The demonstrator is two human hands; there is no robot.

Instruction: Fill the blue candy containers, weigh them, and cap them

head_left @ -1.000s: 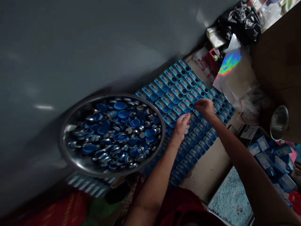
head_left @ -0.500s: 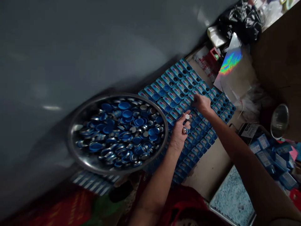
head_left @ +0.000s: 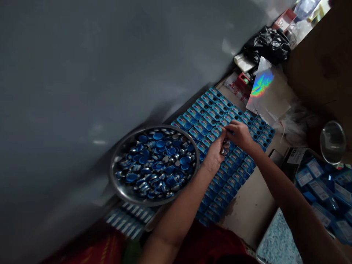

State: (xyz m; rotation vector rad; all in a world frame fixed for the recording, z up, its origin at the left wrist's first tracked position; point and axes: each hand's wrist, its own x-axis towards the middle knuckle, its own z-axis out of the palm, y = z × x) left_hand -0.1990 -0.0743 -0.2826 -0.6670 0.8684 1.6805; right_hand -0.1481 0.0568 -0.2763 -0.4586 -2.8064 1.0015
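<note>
Rows of blue cards (head_left: 210,116) with round recesses lie on the table, some recesses dark and some filled with blue discs. A metal bowl (head_left: 113,172) to the left is heaped with small round tins (head_left: 160,143), blue on one face and silver on the other. My left hand (head_left: 217,152) is closed around several of these tins above the cards, beside the bowl's right rim. The fingertips of my right hand (head_left: 238,135) are pinched together and meet my left fingertips; what they hold, if anything, is hidden.
Blue boxes (head_left: 316,183) fill a container at the right, near a clear round bowl (head_left: 332,142). A tray with a speckled pale-blue surface (head_left: 279,238) is at lower right. Plastic sleeves (head_left: 268,95) and a black bag (head_left: 268,46) lie at the back.
My right hand has come from over the cards to my left fingertips. The white-faced disc seen at my left fingertips is now out of sight. The view has shifted.
</note>
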